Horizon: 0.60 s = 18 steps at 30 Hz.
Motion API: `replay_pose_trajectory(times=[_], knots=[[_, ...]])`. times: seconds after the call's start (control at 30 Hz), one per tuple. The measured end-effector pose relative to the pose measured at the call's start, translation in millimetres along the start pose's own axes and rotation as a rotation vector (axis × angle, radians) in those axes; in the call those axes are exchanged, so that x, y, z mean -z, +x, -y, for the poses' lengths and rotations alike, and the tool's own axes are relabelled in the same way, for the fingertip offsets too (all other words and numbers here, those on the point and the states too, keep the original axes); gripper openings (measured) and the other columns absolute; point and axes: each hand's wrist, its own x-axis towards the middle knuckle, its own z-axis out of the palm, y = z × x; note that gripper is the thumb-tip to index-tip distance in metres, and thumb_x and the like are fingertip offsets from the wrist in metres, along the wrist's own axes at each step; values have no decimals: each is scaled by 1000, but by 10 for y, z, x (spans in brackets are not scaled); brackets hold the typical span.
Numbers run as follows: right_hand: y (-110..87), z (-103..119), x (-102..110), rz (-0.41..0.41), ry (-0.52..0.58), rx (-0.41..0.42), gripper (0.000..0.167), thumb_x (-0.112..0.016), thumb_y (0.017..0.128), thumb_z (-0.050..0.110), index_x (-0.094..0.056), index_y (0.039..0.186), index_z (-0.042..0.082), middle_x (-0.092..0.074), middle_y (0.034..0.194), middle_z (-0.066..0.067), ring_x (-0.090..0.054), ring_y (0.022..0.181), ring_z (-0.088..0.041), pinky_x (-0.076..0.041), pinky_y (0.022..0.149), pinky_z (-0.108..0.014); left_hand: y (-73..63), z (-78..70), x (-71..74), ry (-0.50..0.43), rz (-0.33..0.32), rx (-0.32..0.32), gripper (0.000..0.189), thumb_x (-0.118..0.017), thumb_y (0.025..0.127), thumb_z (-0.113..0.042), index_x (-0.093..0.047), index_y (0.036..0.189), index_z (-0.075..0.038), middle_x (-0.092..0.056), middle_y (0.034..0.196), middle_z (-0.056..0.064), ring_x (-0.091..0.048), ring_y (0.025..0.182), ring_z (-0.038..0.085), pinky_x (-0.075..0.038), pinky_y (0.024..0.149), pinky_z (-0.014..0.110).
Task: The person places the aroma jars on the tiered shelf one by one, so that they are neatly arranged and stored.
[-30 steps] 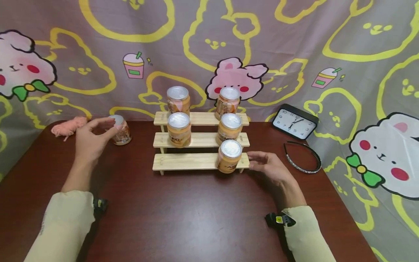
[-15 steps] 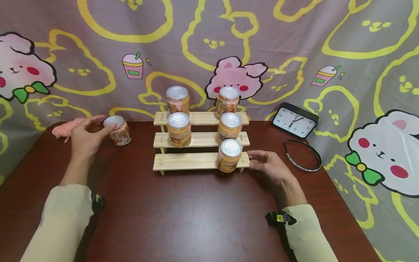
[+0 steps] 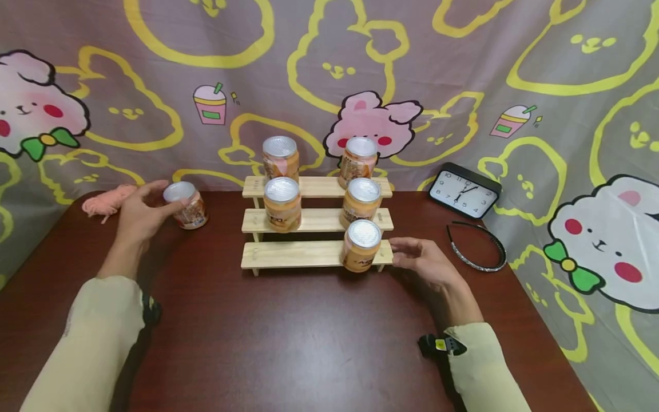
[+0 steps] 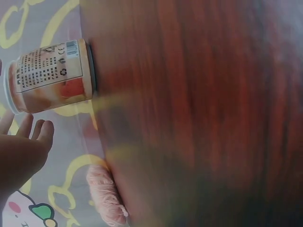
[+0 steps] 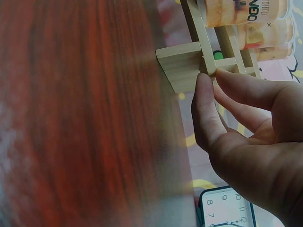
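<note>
In the head view my left hand (image 3: pixel 144 213) is beside a can (image 3: pixel 191 209) with a silver lid on the table's left. The thumb overlaps the can's near side, and the other fingers extend past its left side. The left wrist view shows a gap between several fingers and the can (image 4: pixel 54 78), which stands upright on the table. My right hand (image 3: pixel 424 260) is at the right end of a three-step wooden stand (image 3: pixel 296 254). Its thumb and index finger (image 5: pixel 239 87) pinch the end of the lowest plank. Several similar cans stand on the steps, including one (image 3: pixel 361 247) on the lowest.
Pink yarn (image 3: pixel 109 201) lies behind the left hand. Toward the right stand a black-framed clock (image 3: pixel 465 190) and a headband (image 3: pixel 479 247). A patterned curtain (image 3: pixel 288 74) hangs behind the brown table (image 3: pixel 288 337). The lowest step's left part is bare wood.
My left hand has shifted slightly left, from over the can's lid to its left side, uncovering more of the lid. The right hand and the stand have stayed still.
</note>
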Motion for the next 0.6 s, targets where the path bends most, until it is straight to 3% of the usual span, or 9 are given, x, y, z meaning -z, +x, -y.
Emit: replay_pose_trajectory(times=[0.27,0.6], knots=[[2,29,3,-18,-22,-22,48,-67,93,-6,-52,138,-13,-65,125,-25,-67,99,-12,-56,84,-28,86,43,-46,80,34,11,78,-83,86,-27,-46,150,-1,-47,146,16,-45,125,21,-39,95,23],[3,34,-8,-16,-26,-15,48,-68,93,-4,-52,138,-13,-63,129,-26,-66,102,-13,-56,85,-26,88,55,-68,94,24,-15,74,-83,86,-22,-48,147,2,-53,137,16,-51,108,9,-40,83,13]])
